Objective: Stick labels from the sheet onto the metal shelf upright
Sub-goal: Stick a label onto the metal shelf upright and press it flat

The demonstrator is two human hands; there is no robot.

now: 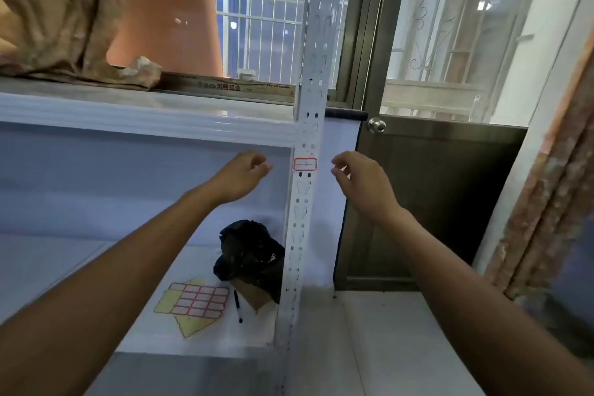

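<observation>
home storeroom: slotted metal shelving, barred window, door

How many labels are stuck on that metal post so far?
1: a red-bordered label on the shelf upright, just below the shelf beam. Others may hide on its unseen faces.

Black bag touching pen; brown cloth upper left; doorknob on brown door.
</observation>
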